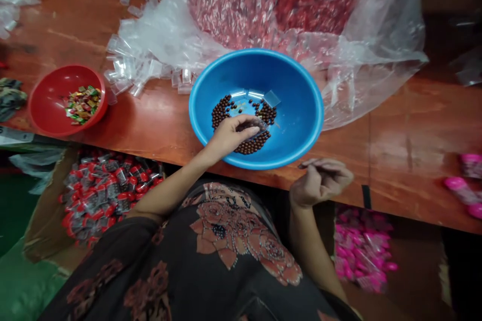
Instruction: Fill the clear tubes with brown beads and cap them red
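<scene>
A blue bowl (301, 125) stands at the table's front edge with many small round brown balls (251, 146) in its bottom. Over them, inside the bowl, my left hand (231, 135) is closed around a small clear plastic container (259, 123), mostly covered by the fingers; what is in it is hard to see. Several more clear containers (271, 99) lie against the bowl's far inner wall. My right hand (320, 180) is outside the bowl, by its right front rim, with fingers curled together. Anything inside those fingers is hidden.
Clear empty containers (139, 67) and a large plastic bag (248, 5) of red pieces lie behind the bowl. At left is a red bowl (47, 105) of wrapped sweets. Below are red-capped containers (101, 190) in a carton and pink-capped ones (363, 251).
</scene>
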`<state>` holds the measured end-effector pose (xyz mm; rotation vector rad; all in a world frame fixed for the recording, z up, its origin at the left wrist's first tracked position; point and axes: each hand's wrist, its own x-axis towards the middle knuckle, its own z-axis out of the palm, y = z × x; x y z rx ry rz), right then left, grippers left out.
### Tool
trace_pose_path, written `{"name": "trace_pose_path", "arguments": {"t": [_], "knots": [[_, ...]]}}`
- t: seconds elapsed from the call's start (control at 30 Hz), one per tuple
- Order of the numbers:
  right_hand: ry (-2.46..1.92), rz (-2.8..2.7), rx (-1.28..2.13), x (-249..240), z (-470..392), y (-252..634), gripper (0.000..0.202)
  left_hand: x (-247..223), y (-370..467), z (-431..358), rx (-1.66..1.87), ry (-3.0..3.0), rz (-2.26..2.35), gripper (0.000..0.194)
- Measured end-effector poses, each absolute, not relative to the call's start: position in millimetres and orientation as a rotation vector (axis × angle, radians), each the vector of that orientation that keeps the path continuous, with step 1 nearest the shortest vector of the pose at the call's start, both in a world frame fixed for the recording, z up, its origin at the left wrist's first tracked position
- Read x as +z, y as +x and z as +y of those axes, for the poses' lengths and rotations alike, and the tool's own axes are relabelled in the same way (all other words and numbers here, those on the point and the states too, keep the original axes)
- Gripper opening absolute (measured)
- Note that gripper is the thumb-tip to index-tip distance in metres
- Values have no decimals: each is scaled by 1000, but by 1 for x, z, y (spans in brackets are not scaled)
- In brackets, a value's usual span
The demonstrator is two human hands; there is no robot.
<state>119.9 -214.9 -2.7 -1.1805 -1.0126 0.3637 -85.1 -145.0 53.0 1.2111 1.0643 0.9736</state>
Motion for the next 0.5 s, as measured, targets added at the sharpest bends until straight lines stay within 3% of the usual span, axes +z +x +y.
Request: {"name": "trace_pose_path", "arguments": {"t": [0.27,0.5], "knots": [[-1346,-1618,844,-44,-268,122,10,61,-87,-144,1019,1178,1040,32],[-1644,-1477,367,-41,-168,159,31,67,-108,-150,1099,1117,1153,36]]}}
